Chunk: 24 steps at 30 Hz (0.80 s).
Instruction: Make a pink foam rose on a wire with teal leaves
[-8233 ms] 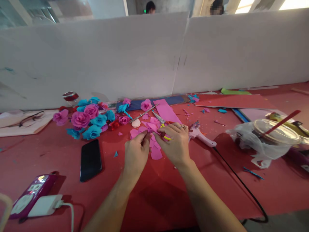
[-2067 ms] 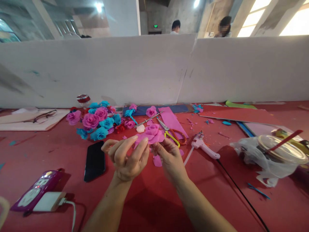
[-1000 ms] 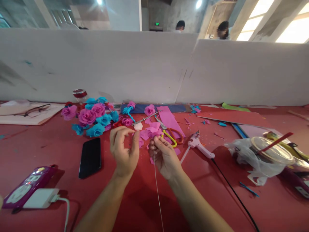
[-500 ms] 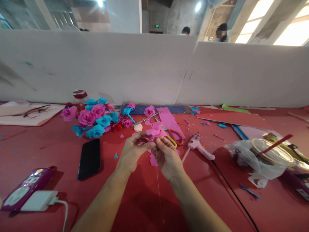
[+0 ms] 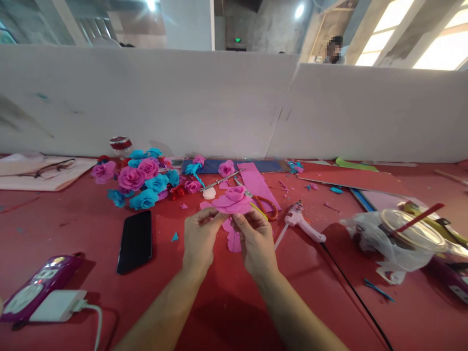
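A pink paper rose (image 5: 234, 197) is held up between my two hands, its open bloom facing upward. My left hand (image 5: 200, 239) pinches its petals from the left, thumb underneath. From the right, my right hand (image 5: 258, 241) grips the lower petals between thumb and fingers. Pink paper petals (image 5: 234, 240) lie on the table below the rose, between my hands. Just behind my right hand are scissors (image 5: 268, 207) with orange and yellow handles, partly covered. A pink glue gun (image 5: 305, 226) rests to the right.
Finished paper roses (image 5: 144, 178) in pink, blue and red are heaped at the back left. A phone (image 5: 135, 242) and a purple power strip (image 5: 44, 280) lie left. On the right sits a lidded tub (image 5: 413, 229) in a plastic bag. A white partition (image 5: 183, 102) stands behind.
The rose has been tilted so its bloom shows more fully, with my fingers shifted to its underside. The thin wire hanging below it no longer shows clearly.
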### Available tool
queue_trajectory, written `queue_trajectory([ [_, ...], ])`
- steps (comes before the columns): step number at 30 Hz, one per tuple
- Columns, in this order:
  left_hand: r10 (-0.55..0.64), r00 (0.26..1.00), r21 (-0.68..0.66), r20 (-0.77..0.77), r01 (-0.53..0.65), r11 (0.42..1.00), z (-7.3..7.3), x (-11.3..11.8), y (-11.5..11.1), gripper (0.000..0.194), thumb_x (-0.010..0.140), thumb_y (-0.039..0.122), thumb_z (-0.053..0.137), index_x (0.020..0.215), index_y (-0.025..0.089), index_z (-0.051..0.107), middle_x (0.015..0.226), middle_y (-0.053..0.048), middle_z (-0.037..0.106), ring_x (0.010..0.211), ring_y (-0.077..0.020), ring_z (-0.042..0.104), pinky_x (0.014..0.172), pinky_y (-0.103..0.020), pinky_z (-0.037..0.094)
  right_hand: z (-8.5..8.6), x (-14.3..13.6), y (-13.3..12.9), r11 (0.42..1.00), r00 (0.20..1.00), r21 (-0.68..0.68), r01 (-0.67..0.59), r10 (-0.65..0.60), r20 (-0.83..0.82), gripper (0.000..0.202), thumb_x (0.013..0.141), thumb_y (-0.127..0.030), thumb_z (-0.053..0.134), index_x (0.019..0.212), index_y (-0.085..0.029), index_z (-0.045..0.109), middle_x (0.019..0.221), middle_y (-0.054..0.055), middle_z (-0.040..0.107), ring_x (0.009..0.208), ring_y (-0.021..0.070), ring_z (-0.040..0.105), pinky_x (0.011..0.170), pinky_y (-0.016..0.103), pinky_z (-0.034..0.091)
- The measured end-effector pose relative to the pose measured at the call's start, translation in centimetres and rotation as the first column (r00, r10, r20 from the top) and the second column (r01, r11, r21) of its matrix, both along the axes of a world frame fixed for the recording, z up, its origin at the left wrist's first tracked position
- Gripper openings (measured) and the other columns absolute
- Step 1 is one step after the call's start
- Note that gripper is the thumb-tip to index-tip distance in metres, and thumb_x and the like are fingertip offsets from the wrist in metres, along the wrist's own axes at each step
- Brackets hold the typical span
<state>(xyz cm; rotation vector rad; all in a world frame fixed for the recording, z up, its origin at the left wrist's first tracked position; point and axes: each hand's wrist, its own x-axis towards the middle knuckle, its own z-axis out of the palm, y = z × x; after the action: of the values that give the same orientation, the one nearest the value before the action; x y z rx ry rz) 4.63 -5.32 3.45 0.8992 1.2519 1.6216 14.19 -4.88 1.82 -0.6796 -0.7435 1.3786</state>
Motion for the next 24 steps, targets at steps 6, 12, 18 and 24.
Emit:
queue_trajectory([
  [6,0.038,0.997,0.064,-0.073,-0.033,0.997,1.0,0.9,-1.2,0.012,0.071,0.03,0.072,0.078,0.022,0.077,0.077,-0.001,0.071,0.076,-0.0167,0.061,0.072,-0.028,0.048,0.4,0.0,-0.3,0.997,0.995,0.071,0.039,-0.045,0.088,0.007,0.075,-0.023,0.073,0.081,-0.022,0.071,0.072,-0.002,0.065,0.065,0.0103,0.055,0.064,0.024,0.045],
  [12,0.056,0.996,0.09,-0.064,-0.05,0.995,0.8,0.5,-1.1,0.012,0.069,0.028,0.074,0.08,0.023,0.077,0.074,0.0,0.072,0.07,-0.0149,0.061,0.068,-0.025,0.049,0.7,-0.2,-0.7,0.992,0.992,0.125,0.016,-0.031,0.122,0.009,0.076,-0.02,0.072,0.084,-0.022,0.073,0.075,-0.001,0.066,0.07,0.0118,0.057,0.067,0.024,0.047],
  [18,0.127,0.989,0.139,-0.082,-0.115,0.984,0.0,0.1,-1.0,0.015,0.067,0.023,0.075,0.082,0.022,0.077,0.066,0.002,0.069,0.067,-0.0154,0.061,0.067,-0.026,0.049,0.3,-0.3,-0.7,0.994,0.996,0.109,-0.004,-0.006,0.094,0.008,0.074,-0.02,0.074,0.082,-0.022,0.072,0.071,-0.002,0.063,0.062,0.0101,0.052,0.059,0.023,0.042],
  [24,-0.047,0.993,0.135,0.107,0.033,0.99,0.8,0.4,-0.9,0.02,0.063,0.021,0.078,0.083,0.021,0.077,0.076,-0.001,0.073,0.069,-0.0157,0.063,0.068,-0.028,0.05,0.3,-0.1,-0.5,0.994,0.996,0.107,0.005,-0.015,0.09,0.009,0.071,-0.02,0.076,0.077,-0.023,0.071,0.065,-0.003,0.061,0.057,0.0096,0.049,0.055,0.023,0.04],
])
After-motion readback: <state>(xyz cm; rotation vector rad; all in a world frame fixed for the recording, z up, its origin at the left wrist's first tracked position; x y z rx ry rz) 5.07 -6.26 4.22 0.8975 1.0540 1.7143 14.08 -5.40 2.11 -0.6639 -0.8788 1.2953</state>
